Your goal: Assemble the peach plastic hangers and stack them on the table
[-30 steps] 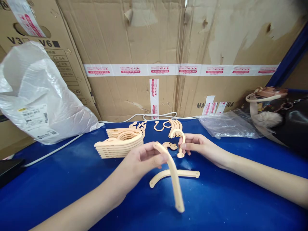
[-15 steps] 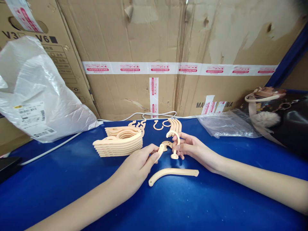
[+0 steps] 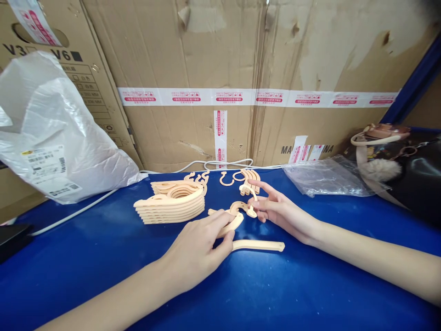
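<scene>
Left hand (image 3: 201, 243) curled, gripping a cream bar (image 3: 236, 224); right hand (image 3: 274, 209) loosely spread, index extended, pinching a cream hook (image 3: 251, 213).

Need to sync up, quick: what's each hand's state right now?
Left hand: closed, holding a curved cream-coloured piece.
Right hand: closed, holding a cream-coloured hook.

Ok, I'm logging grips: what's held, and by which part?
Left hand: a curved piece, near its end facing the right hand. Right hand: a hook, by its stem near the base.
</scene>
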Action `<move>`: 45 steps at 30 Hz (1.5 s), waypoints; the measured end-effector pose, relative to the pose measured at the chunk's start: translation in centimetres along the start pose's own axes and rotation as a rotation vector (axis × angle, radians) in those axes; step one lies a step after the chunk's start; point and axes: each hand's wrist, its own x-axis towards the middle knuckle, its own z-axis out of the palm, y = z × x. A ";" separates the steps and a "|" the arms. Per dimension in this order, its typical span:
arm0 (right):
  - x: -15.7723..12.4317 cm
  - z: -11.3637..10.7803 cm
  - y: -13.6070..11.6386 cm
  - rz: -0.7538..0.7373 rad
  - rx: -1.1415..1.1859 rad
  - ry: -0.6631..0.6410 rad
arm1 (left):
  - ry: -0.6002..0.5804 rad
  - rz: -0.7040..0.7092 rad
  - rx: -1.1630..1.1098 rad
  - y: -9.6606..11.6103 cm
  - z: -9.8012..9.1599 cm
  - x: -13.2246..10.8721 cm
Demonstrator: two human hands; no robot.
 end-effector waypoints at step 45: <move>-0.6 0.2 -0.3 -0.139 -0.346 0.006 | 0.081 0.270 0.284 -1.3 1.8 -0.2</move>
